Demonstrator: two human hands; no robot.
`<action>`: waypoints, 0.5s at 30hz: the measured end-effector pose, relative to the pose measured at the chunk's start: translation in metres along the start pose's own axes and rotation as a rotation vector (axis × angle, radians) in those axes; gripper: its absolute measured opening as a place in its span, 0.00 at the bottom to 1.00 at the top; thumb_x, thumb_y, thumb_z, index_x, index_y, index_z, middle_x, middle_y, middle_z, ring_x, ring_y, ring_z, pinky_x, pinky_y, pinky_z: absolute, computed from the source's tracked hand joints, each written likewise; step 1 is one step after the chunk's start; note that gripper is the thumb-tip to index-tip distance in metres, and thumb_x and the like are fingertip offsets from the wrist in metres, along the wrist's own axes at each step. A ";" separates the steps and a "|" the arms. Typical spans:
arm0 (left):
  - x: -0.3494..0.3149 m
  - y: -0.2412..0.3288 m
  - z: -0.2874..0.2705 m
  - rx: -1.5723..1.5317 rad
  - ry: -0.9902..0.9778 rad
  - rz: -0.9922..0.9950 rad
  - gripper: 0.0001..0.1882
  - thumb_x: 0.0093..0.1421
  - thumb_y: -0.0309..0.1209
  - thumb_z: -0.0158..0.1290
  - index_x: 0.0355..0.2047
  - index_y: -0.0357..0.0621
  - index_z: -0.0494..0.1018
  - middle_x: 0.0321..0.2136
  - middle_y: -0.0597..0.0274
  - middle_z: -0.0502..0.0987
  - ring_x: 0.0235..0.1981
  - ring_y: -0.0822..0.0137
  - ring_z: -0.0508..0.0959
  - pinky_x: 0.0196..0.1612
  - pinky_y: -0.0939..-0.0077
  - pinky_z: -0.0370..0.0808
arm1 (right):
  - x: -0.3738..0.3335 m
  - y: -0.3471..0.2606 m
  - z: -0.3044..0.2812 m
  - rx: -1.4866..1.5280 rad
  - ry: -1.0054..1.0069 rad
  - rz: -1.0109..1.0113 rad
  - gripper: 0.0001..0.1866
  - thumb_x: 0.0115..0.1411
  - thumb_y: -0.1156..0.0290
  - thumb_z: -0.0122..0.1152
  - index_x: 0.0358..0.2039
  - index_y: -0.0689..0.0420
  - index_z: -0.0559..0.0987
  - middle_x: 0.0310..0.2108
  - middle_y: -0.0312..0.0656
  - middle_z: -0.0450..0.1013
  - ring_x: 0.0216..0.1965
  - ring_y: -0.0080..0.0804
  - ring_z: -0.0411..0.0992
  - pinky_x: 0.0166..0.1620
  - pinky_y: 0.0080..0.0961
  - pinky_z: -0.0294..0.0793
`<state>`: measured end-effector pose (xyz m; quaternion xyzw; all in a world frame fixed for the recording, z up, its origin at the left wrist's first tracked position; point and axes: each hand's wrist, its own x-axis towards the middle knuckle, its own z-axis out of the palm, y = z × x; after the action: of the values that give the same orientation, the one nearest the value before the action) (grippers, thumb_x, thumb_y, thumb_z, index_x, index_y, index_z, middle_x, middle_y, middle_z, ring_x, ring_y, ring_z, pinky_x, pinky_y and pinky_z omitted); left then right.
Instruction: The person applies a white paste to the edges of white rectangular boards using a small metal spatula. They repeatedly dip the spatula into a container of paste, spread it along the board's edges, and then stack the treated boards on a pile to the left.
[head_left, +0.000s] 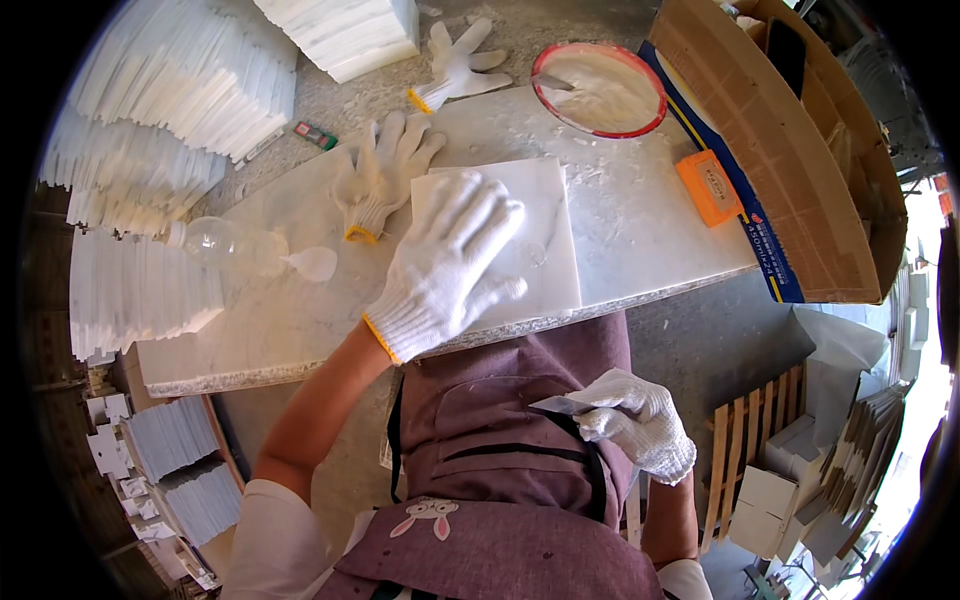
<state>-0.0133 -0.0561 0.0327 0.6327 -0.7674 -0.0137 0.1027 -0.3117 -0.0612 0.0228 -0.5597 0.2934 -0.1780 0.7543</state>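
Left hand point(447, 262) (LH): gloved, palm down, flat on white stone tile point(545, 215). Fingers extended, thumb spread to the right; LH presses on the surface, nothing gripped.

Right hand point(642, 428) (RH): gloved, clear of the table, in front of mauve apron point(500, 400). Fingers closed around metal scraper point(562, 404); blade protrudes twd the left.

Tile posn: flat on marble slab point(650, 245), near its front edge; LH covers the tile's left portion, right portion exposed.

Adj. items on slab: spare knit glove point(378, 178), w/ yellow cuff, just beyond LH; clear plastic bottle point(235, 245) on its side, white nozzle pointing right, LH side. Second spare glove point(460, 72) farther back, fingers spread. Red-rimmed bowl point(657, 112) at rear holds whitish material, w/ a grey blade point(553, 82) resting in it.

RH side of slab: orange box point(708, 190), just beside large open cardboard carton point(790, 140).

Rear left: tall stacks of white tiles point(185, 75); small green-and-red item point(315, 135) near them, exact type n/a (too small to tell).

Floor, far right: wooden pallet point(752, 430) w/ flat cartons point(765, 510) alongside.
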 end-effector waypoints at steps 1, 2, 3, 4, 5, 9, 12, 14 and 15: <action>-0.005 0.006 0.001 0.001 -0.034 0.072 0.37 0.63 0.55 0.48 0.65 0.42 0.62 0.64 0.48 0.62 0.68 0.47 0.57 0.71 0.50 0.50 | 0.001 -0.001 0.001 -0.015 -0.001 -0.015 0.14 0.59 0.70 0.68 0.45 0.60 0.83 0.38 0.41 0.79 0.37 0.28 0.73 0.41 0.26 0.73; -0.009 0.008 -0.003 0.008 -0.087 0.183 0.38 0.62 0.56 0.49 0.64 0.42 0.62 0.65 0.49 0.61 0.69 0.48 0.57 0.71 0.49 0.51 | 0.002 -0.001 0.000 -0.044 -0.006 -0.054 0.15 0.59 0.70 0.68 0.45 0.60 0.83 0.38 0.41 0.79 0.37 0.28 0.73 0.41 0.26 0.73; -0.009 0.008 -0.004 -0.062 -0.078 0.163 0.38 0.62 0.55 0.50 0.64 0.42 0.62 0.64 0.48 0.62 0.69 0.48 0.57 0.71 0.48 0.51 | 0.001 0.002 -0.003 -0.070 -0.006 -0.094 0.15 0.58 0.70 0.68 0.45 0.60 0.83 0.38 0.41 0.79 0.37 0.28 0.73 0.41 0.26 0.74; -0.008 0.008 -0.005 -0.132 -0.068 0.143 0.39 0.61 0.55 0.50 0.65 0.42 0.62 0.64 0.48 0.62 0.68 0.48 0.57 0.71 0.48 0.51 | 0.001 0.003 -0.004 -0.097 -0.007 -0.134 0.15 0.58 0.70 0.69 0.45 0.61 0.83 0.38 0.41 0.79 0.37 0.27 0.73 0.41 0.26 0.74; -0.005 0.002 -0.006 -0.116 -0.037 0.029 0.39 0.61 0.55 0.51 0.65 0.42 0.62 0.64 0.48 0.62 0.68 0.47 0.57 0.71 0.48 0.51 | 0.001 0.000 -0.004 -0.053 0.025 -0.104 0.14 0.58 0.69 0.69 0.44 0.61 0.83 0.36 0.41 0.79 0.36 0.28 0.73 0.40 0.26 0.74; -0.007 0.006 -0.008 0.009 -0.063 0.037 0.41 0.60 0.56 0.52 0.65 0.41 0.61 0.64 0.47 0.61 0.69 0.47 0.56 0.70 0.51 0.54 | -0.002 -0.006 -0.009 0.007 0.076 -0.089 0.13 0.58 0.69 0.69 0.42 0.62 0.83 0.36 0.42 0.79 0.37 0.29 0.74 0.41 0.26 0.74; -0.012 0.009 -0.008 -0.033 -0.085 0.096 0.43 0.60 0.57 0.51 0.66 0.39 0.58 0.65 0.46 0.60 0.69 0.44 0.55 0.70 0.51 0.53 | -0.005 -0.006 -0.014 0.065 0.101 -0.079 0.12 0.58 0.72 0.69 0.42 0.62 0.83 0.37 0.44 0.79 0.38 0.29 0.75 0.43 0.27 0.74; -0.006 0.004 -0.009 -0.092 -0.081 -0.042 0.44 0.60 0.58 0.50 0.66 0.38 0.58 0.65 0.46 0.59 0.69 0.42 0.55 0.71 0.48 0.51 | -0.007 -0.005 -0.019 0.033 0.121 -0.114 0.12 0.58 0.73 0.69 0.42 0.63 0.83 0.38 0.44 0.79 0.38 0.29 0.75 0.43 0.27 0.74; -0.002 -0.003 -0.011 0.046 -0.030 -0.074 0.44 0.60 0.59 0.49 0.66 0.38 0.57 0.65 0.46 0.59 0.69 0.43 0.55 0.71 0.49 0.51 | -0.008 -0.005 -0.019 0.052 0.170 -0.115 0.12 0.58 0.70 0.69 0.41 0.63 0.83 0.36 0.44 0.78 0.36 0.29 0.75 0.40 0.26 0.74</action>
<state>-0.0077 -0.0538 0.0423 0.6624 -0.7452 -0.0091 0.0758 -0.3300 -0.0716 0.0255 -0.5387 0.3189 -0.2752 0.7296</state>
